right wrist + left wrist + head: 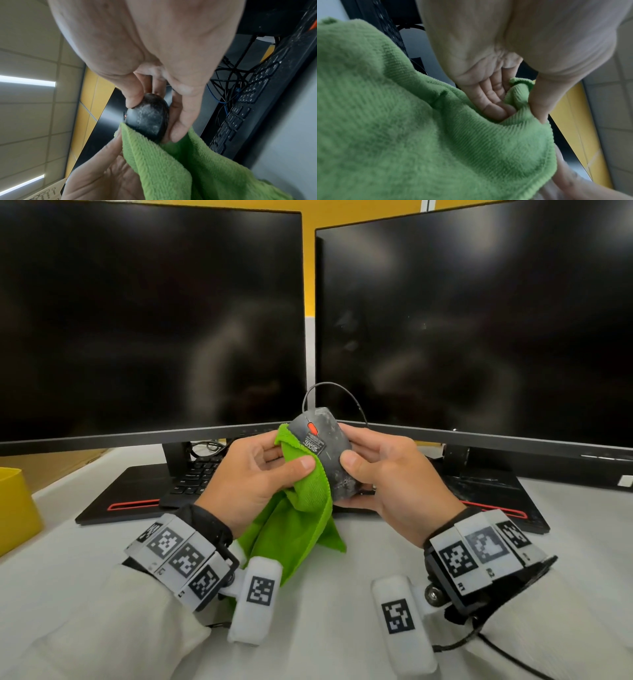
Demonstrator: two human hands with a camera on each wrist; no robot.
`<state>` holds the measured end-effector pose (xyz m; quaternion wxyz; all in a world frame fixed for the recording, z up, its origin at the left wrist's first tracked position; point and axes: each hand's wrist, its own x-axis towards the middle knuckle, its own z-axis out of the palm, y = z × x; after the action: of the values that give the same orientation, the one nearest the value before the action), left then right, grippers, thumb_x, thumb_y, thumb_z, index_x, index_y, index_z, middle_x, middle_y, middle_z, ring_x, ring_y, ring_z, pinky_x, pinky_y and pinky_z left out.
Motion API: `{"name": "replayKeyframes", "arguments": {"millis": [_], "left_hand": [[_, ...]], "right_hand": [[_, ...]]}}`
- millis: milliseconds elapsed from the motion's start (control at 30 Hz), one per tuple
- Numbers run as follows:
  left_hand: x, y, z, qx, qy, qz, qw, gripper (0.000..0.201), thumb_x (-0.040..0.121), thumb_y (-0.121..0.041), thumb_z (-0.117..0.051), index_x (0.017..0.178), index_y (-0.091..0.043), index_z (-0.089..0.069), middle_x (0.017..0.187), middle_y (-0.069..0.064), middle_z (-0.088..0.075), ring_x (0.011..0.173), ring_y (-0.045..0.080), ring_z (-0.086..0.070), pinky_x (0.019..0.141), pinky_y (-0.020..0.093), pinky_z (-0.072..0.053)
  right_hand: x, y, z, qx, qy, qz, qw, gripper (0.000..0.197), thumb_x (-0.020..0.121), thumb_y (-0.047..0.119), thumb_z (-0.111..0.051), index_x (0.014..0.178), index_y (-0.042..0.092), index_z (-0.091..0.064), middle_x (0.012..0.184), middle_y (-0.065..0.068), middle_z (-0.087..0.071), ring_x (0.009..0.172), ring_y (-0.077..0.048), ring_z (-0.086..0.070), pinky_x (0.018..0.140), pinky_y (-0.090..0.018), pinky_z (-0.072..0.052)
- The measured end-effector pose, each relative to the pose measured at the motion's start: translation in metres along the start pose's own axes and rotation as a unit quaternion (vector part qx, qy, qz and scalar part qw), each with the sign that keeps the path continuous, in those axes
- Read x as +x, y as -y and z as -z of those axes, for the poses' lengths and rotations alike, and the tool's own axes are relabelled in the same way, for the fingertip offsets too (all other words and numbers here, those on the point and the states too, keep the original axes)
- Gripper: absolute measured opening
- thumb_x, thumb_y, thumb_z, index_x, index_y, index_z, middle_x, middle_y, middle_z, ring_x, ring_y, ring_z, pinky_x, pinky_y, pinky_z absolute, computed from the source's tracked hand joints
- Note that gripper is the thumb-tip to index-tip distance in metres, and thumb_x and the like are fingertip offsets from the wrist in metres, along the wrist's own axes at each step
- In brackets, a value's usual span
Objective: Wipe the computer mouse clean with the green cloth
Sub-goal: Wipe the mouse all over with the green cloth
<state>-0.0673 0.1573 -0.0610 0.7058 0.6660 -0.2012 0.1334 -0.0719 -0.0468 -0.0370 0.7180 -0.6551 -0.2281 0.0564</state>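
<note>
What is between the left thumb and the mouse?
A fold of the green cloth lies there: the left hand presses it against the mouse with its thumb, shown in the head view.

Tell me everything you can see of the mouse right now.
The computer mouse is dark grey plastic, wired, its cable looping up behind. It is held above the desk, underside toward the camera, showing a red-orange spot and a label. Whitish dusty smears cover its shell. The right hand grips it; the green cloth, held by the left hand, touches its left side.
</note>
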Motion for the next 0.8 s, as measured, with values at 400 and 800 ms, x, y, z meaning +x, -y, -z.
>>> {"name": "replayKeyframes", "arguments": {"millis": [400,800], "left_hand": [[0.0006,0.0001,-0.0007,-0.001,0.0,-0.015,1.0,0.058,0.077,-0.029,-0.082,0.126,-0.002,-0.069,0.123,0.02,-0.075,0.117,0.039,-0.071,0.098,0.048,-0.059],[0.0011,-0.0005,-0.0016,0.024,0.011,-0.033,0.999,0.046,0.084,-0.014,-0.083,0.125,0.001,-0.068,0.12,0.019,-0.077,0.114,0.034,-0.073,0.096,0.036,-0.06]], "right_hand": [[-0.0002,0.0015,-0.0003,0.018,0.004,-0.001,1.0,0.04,0.107,0.003,-0.047,0.138,0.022,-0.064,0.121,-0.005,-0.078,0.111,-0.028,-0.075,0.083,-0.045,-0.065],[0.0004,0.0,-0.0004,0.028,0.004,-0.005,1.0,0.04,0.108,0.006,-0.046,0.142,0.02,-0.061,0.126,-0.007,-0.076,0.115,-0.033,-0.073,0.091,-0.053,-0.061]]}}
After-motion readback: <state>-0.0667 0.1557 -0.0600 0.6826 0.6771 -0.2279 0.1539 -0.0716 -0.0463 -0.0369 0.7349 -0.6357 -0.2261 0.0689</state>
